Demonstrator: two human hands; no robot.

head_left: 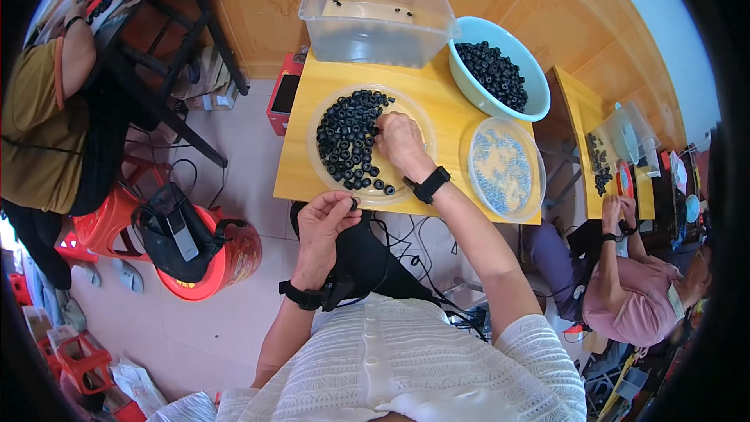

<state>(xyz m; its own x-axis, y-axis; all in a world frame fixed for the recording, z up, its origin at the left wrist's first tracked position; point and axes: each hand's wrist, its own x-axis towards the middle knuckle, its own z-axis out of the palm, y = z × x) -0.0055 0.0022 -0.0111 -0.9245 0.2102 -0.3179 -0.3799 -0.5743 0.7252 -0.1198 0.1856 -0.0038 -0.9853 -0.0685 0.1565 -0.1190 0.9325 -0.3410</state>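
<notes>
A clear round plate (418,113) on a small yellow table (301,164) carries a heap of black rubber rings (348,144). My right hand (400,144) rests on the plate with its fingers down among the rings at the right of the heap. Just off the table's near edge, my left hand (324,223) pinches one small black ring (354,203) between thumb and fingertips. Both wrists wear black bands.
A second clear plate (504,168) with small grey-blue parts lies to the right. Behind it stand a light blue bowl (500,70) full of black rings and a clear plastic tub (375,12). A person sits at left, another at lower right. A red stool with a black bag (191,246) stands left.
</notes>
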